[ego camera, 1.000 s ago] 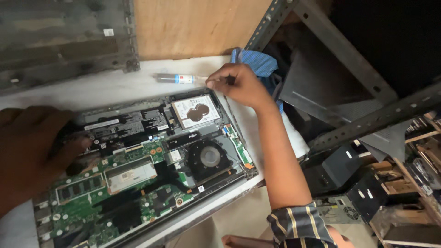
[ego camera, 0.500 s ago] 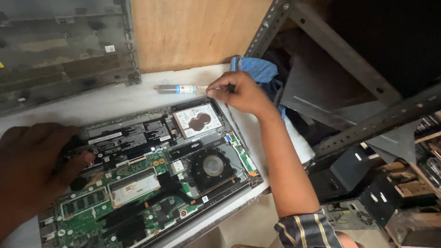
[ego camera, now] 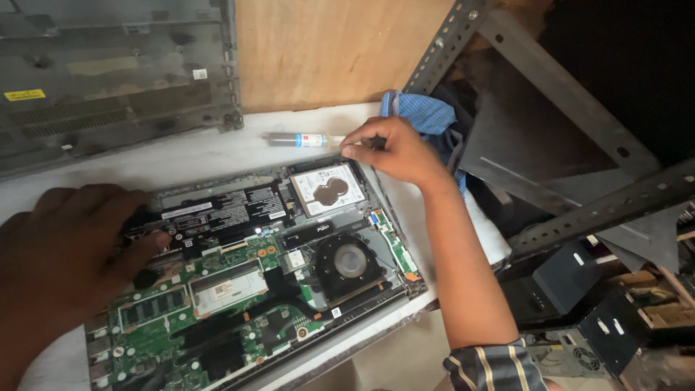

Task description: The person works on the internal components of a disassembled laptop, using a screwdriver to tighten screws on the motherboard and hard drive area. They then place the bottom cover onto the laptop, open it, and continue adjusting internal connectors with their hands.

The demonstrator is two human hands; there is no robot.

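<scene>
Two hands work an opened laptop on the worktop: left hand flat on the battery, right hand pinching something small at the far corner. A slip could scratch the drive.

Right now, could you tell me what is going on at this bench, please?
A person is working on an opened laptop that lies on a white table with its insides showing. The left hand rests flat on the laptop's left side, fingertips on the black battery. The right hand pinches something small and dark at the far corner, beside the hard drive; what it is cannot be told. A syringe-like tube lies just behind, and the removed bottom cover leans at the back.
</scene>
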